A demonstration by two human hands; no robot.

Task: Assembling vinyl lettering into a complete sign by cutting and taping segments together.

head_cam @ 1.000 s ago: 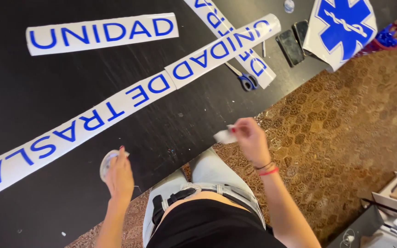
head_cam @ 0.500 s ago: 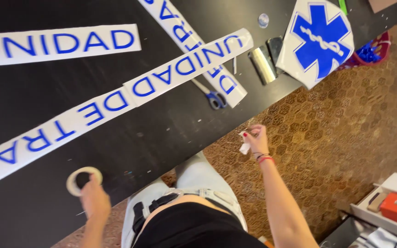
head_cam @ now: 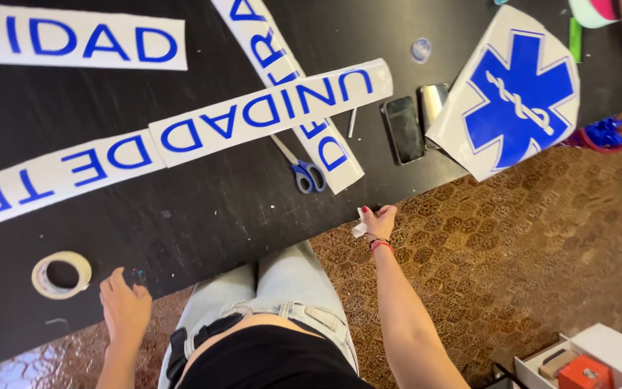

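Observation:
My right hand [head_cam: 378, 222] pinches a small piece of white tape [head_cam: 359, 225] at the near edge of the black table [head_cam: 203, 216]. My left hand [head_cam: 124, 308] rests empty at the table edge, fingers spread, just right of a roll of masking tape [head_cam: 61, 274] lying flat on the table. Long white paper strips with blue letters [head_cam: 181, 137] cross the tabletop. Blue-handled scissors [head_cam: 304, 173] lie under the crossing strips.
Two phones [head_cam: 415, 122] lie on the table beside a white sheet with a blue star emblem [head_cam: 512, 97] that hangs over the table edge. A brown honeycomb-pattern floor [head_cam: 527, 252] lies to the right. A white box with a red object [head_cam: 584, 367] sits at the lower right.
My left hand set the tape roll down on the table and let go of it. My right hand, still holding the tape piece, moved up toward the table edge. The camera view shifted right.

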